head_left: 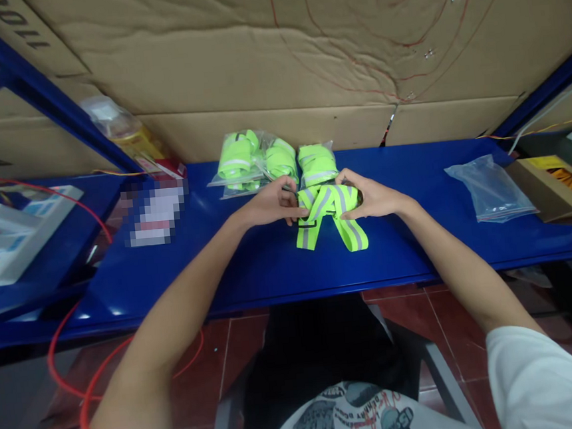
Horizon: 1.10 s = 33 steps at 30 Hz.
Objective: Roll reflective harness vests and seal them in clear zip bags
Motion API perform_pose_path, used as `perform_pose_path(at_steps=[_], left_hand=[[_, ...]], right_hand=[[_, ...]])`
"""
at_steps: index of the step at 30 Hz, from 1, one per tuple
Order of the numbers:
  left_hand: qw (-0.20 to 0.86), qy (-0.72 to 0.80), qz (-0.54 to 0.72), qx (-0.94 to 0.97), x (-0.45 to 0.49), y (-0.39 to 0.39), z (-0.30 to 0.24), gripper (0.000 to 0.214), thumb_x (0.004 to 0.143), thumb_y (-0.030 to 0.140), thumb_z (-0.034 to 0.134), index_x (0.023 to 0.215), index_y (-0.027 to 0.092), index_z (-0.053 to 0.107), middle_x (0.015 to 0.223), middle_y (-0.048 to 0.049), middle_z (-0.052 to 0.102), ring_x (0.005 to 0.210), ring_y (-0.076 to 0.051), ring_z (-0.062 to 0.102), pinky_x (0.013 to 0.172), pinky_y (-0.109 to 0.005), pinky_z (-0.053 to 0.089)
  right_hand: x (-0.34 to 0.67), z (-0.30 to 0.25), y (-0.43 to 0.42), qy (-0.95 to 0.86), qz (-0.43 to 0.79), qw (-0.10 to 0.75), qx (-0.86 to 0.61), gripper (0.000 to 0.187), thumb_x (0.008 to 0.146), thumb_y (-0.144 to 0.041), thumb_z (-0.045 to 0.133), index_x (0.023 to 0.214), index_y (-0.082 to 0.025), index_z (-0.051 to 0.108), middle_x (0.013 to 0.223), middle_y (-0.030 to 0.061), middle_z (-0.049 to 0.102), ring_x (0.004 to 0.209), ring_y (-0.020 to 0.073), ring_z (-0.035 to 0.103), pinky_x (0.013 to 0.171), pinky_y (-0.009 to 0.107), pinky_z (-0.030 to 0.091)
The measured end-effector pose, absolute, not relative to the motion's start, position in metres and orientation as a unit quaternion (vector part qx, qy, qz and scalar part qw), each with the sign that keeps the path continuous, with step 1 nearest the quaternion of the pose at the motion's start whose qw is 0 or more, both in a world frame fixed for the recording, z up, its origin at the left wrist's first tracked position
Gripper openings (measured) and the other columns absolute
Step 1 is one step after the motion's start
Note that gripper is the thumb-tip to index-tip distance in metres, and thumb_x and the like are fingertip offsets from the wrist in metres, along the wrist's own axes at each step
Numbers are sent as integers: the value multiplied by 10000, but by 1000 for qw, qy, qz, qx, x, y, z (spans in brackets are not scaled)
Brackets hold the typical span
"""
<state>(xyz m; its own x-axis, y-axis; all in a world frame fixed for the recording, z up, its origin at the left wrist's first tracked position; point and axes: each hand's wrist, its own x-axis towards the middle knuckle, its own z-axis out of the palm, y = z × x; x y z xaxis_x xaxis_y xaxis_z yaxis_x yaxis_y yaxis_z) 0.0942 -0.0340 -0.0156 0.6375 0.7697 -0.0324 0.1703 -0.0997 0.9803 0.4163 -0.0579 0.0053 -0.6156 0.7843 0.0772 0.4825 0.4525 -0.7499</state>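
Note:
A neon yellow-green reflective strap [332,200] with grey stripes and a black buckle lies bunched on the blue table, two loops hanging toward me. My left hand [277,202] grips its left side near the buckle, fingers curled. On the opposite side my right hand [367,195] has thumb and fingers closed around the bundle's edge. Just behind my hands sits another bundle of the same strap [317,161]. To its left are clear bags [238,158] packed with similar straps.
An empty clear zip bag [491,190] lies at the right beside an open cardboard box [561,187]. A bottle with a yellow label [132,138] stands at the back left. A red hose [84,399] loops below the table's left side. Cardboard [232,59] forms the back wall.

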Motion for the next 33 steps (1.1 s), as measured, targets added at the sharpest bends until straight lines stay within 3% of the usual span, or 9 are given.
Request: perform_pose_path(at_steps=[3, 8, 10, 14, 16, 20, 24, 26, 33], left_hand=[[559, 350, 217, 719, 92, -34, -15, 779, 717, 424, 1029, 1343, 236, 606, 702, 43, 711, 567, -176, 716, 545, -301, 591], [418, 347, 201, 815, 88, -33, -15, 421, 846, 561, 920, 926, 172, 781, 643, 34, 616, 541, -109, 554, 523, -260, 410], [312, 348, 266, 843, 89, -32, -18, 401, 806, 533, 957, 939, 181, 816, 648, 53, 540, 576, -103, 478, 564, -263, 384], [183, 321, 338, 866, 92, -33, -24, 496, 787, 479, 979, 1190, 215, 860, 1029, -47, 710, 709, -130, 564, 682, -298, 500], [172, 309, 320, 879, 92, -35, -25, 490, 841, 468, 941, 1266, 242, 850, 1207, -85, 764, 736, -141, 636, 720, -315, 551], [151, 292, 295, 897, 93, -39, -23, 430, 898, 346, 885, 1318, 267, 843, 1195, -75, 859, 906, -220, 796, 847, -344, 616], [159, 269, 299, 902, 96, -40, -21, 378, 911, 212, 820, 1278, 293, 865, 1232, -57, 863, 955, -216, 824, 878, -339, 641], [171, 271, 305, 897, 98, -41, -21, 376, 906, 191, 814, 1260, 303, 872, 1223, -53, 863, 932, -207, 821, 859, -337, 650], [349, 277, 295, 845, 97, -42, -15, 456, 811, 179, 854, 1258, 266, 879, 1160, -80, 876, 801, -190, 811, 708, -295, 658]], right_hand=[[414, 10, -64, -813, 386, 202, -387, 632, 775, -345, 899, 1234, -300, 467, 1011, -29, 623, 697, 157, 532, 633, 324, 438], [411, 5, -62, -824, 323, 237, -401, 634, 767, -321, 886, 1294, -296, 536, 1140, 16, 712, 824, 220, 647, 725, 360, 501], [411, 0, -58, -829, 278, 258, -410, 656, 753, -334, 893, 1343, -279, 612, 1234, 50, 747, 1004, 289, 695, 856, 407, 526], [409, -4, -53, -833, 232, 250, -436, 539, 721, -354, 910, 1222, -231, 757, 1178, 63, 800, 1043, 323, 725, 915, 434, 516], [410, 0, -55, -836, 237, 248, -428, 522, 714, -352, 920, 1199, -230, 769, 1156, 52, 802, 1028, 307, 726, 915, 423, 520], [413, 13, -61, -825, 315, 234, -406, 671, 702, -514, 979, 1279, -233, 781, 1235, 68, 797, 1065, 303, 724, 931, 422, 561], [416, 22, -63, -780, 412, 193, -430, 679, 853, -698, 839, 1355, -240, 807, 1197, 67, 810, 793, 199, 679, 683, 346, 552], [416, 23, -63, -778, 417, 174, -436, 691, 852, -707, 838, 1357, -236, 824, 1150, 64, 823, 776, 195, 673, 680, 342, 543], [410, 23, -64, -806, 341, 109, -471, 605, 670, -732, 942, 992, -226, 858, 961, 34, 783, 835, 229, 653, 688, 337, 442]])
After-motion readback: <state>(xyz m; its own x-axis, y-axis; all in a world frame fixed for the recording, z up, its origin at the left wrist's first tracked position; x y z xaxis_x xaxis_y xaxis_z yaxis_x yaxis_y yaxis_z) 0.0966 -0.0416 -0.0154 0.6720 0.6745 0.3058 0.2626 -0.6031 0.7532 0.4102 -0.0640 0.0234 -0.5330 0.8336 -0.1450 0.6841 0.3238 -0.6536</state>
